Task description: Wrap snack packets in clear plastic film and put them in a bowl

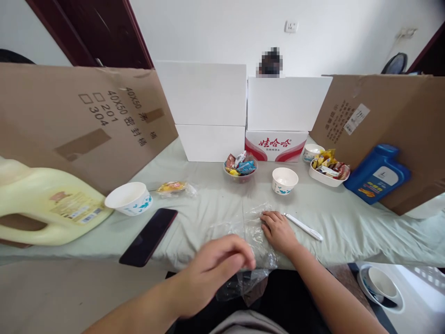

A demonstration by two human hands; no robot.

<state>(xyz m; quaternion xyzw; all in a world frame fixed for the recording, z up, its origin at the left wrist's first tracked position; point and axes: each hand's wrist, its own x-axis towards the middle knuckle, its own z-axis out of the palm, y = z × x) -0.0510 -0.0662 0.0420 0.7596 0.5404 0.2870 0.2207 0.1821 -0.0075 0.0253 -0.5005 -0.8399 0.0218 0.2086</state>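
A crumpled clear plastic bag (255,218) lies on the table and hangs over its front edge. Above its near part is my left hand (215,269), fingers curled in toward the thumb; whatever they hold, if anything, is hidden. My right hand (280,232) rests palm down on the bag's right side, fingers laid out on the film. Just right of it lies a white pen-like utility knife (304,227). A white paper bowl with blue print (285,181) stands beyond my right hand, near a clear bowl of wrapped snacks (240,167).
At left are a black phone (149,237), a paper bowl (129,198), a packaged snack (172,187) and a large yellow jug (52,204). A snack tray (328,176) and blue bottle (377,174) stand right. Cardboard (79,116) and white boxes (208,109) border the table; a person's head shows behind.
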